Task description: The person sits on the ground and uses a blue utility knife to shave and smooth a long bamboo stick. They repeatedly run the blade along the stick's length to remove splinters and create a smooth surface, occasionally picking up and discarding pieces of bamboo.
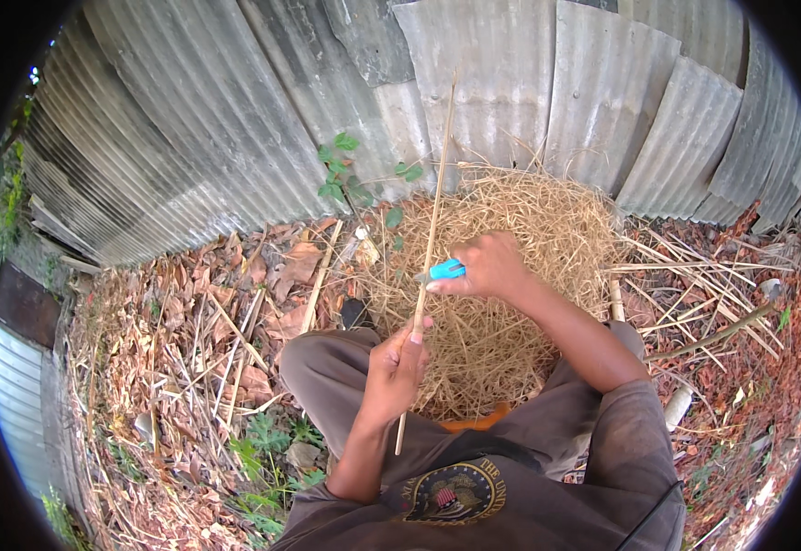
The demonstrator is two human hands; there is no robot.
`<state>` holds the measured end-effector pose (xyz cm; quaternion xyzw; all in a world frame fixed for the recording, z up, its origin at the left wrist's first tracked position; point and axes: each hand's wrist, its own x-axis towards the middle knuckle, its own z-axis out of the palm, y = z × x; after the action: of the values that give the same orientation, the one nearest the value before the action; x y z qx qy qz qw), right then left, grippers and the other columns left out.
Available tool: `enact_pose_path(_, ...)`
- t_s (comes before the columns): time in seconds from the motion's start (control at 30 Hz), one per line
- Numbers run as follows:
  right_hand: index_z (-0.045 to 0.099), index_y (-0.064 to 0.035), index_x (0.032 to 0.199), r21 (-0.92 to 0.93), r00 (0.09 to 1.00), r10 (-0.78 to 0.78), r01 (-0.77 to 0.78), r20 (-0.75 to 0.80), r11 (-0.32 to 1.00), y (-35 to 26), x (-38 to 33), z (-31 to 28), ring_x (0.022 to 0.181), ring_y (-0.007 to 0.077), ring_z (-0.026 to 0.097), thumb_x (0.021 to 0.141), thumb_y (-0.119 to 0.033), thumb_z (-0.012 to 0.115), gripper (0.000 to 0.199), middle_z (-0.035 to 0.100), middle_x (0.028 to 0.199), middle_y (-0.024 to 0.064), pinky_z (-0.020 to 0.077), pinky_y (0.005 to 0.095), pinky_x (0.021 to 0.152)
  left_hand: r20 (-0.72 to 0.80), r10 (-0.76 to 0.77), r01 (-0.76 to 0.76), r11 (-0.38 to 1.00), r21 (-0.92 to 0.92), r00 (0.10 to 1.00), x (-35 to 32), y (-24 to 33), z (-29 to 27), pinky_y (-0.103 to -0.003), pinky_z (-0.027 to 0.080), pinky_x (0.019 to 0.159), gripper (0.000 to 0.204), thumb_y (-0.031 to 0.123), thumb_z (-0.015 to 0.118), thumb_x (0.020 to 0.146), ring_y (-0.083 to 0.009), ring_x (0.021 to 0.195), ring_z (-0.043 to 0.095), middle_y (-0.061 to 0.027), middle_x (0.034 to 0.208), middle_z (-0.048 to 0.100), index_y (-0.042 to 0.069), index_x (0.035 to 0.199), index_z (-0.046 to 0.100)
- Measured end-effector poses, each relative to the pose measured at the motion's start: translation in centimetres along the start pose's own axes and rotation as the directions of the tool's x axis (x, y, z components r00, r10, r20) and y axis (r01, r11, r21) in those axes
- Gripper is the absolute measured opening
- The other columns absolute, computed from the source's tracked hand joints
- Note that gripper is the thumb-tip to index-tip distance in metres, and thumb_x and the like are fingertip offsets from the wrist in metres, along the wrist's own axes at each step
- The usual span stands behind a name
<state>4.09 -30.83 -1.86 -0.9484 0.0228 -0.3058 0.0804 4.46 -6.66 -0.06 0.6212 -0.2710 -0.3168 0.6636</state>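
Observation:
A long, thin bamboo stick (439, 188) slants upward in front of me, its lower end over my lap and its tip against the metal fence behind. My left hand (393, 369) is closed around the stick's lower part, thumb laid along it. Just above, my right hand (492, 264) grips a blue-handled utility knife (446, 270). The knife's grey tip meets the stick a short way above my left fingers. Most of the handle is hidden in my right fist. Beneath both hands lies a heap of dry straw-like shavings (483, 358).
A corrugated metal fence (235, 119) curves across the back. Dry leaves (290, 266) and loose sticks cover the ground at left. Several pale bamboo strips (694, 275) lie at right, near a white cylinder (678, 407). A green-leaved plant (336, 170) grows by the fence.

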Motion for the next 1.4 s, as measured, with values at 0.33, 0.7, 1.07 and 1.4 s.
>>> enact_pose_path(0.33, 0.062, -0.0074, 0.058, 0.078, 0.915, 0.156, -0.198, 0.372, 0.977, -1.3, -0.7, -1.6, 0.048, 0.0282, 0.059, 0.079, -0.081, 0.039, 0.08, 0.053, 0.047, 0.0113, 0.045, 0.0428, 0.047, -0.052, -0.064, 0.063, 0.998, -0.009, 0.997, -4.0, 0.2, 0.2, -0.017, 0.03, 0.044, 0.027, 0.016, 0.044, 0.102, -0.0004, 0.049, 0.035, 0.0056, 0.063, 0.041, 0.002, 0.121, 0.056)
enact_pose_path(0.7, 0.063, -0.006, 0.058, 0.015, 0.865, 0.406, -0.429, 0.295, 0.903, 4.7, -0.9, -2.3, 0.051, 0.0308, 0.061, 0.079, -0.083, 0.035, 0.084, 0.054, 0.048, 0.0131, 0.0478, 0.0435, 0.051, -0.003, 0.069, -0.064, 0.942, 0.33, 0.998, -5.8, 0.5, 1.6, -0.021, 0.031, 0.05, 0.022, 0.009, 0.048, 0.098, -0.0026, 0.057, 0.036, 0.0045, 0.063, 0.042, -0.002, 0.114, 0.059)
enact_pose_path(1.07, 0.061, -0.0098, 0.054, 0.23, 0.91, 0.021, -0.127, 0.414, 0.965, -4.6, -3.2, -4.2, 0.044, 0.0307, 0.057, 0.075, -0.08, 0.047, 0.075, 0.051, 0.044, 0.0089, 0.0454, 0.0434, 0.047, -0.097, -0.05, 0.045, 0.997, -0.056, 0.994, -4.0, 1.1, 1.2, -0.02, 0.024, 0.044, 0.025, 0.013, 0.046, 0.101, -0.0006, 0.049, 0.031, 0.0065, 0.06, 0.039, -0.003, 0.118, 0.055)
enact_pose_path(1.4, 0.061, -0.0078, 0.054, 0.021, 0.929, 0.206, -0.223, 0.308, 0.975, -0.4, -1.1, -3.5, 0.047, 0.028, 0.059, 0.076, -0.083, 0.042, 0.08, 0.053, 0.046, 0.0104, 0.045, 0.0413, 0.046, -0.03, -0.085, 0.087, 0.995, 0.052, 0.996, -4.1, 1.6, 1.2, -0.019, 0.027, 0.048, 0.029, 0.013, 0.046, 0.101, -0.0009, 0.054, 0.032, 0.0068, 0.061, 0.037, -0.003, 0.123, 0.053)
